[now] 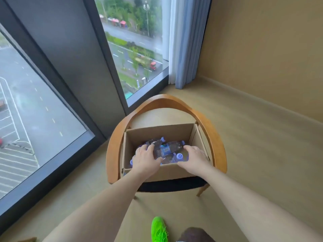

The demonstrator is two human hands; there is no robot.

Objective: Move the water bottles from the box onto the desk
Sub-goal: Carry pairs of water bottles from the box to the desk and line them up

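An open cardboard box (157,132) stands on the seat of a wooden chair. Several clear water bottles (166,149) with blue caps and labels lie jumbled inside it. Both my hands reach down into the box. My left hand (146,158) lies over the bottles on the left side, its fingers curled onto one. On the right, the fingers of my right hand (194,157) bend over a bottle near a blue cap (179,156). The fingertips of both hands are partly hidden among the bottles. No desk is in view.
The chair (215,137) has a curved wooden back and dark seat and stands on beige floor near a floor-to-ceiling window (43,110). A blue curtain (185,41) hangs at the back. A beige wall runs along the right. My green shoe (159,229) shows below.
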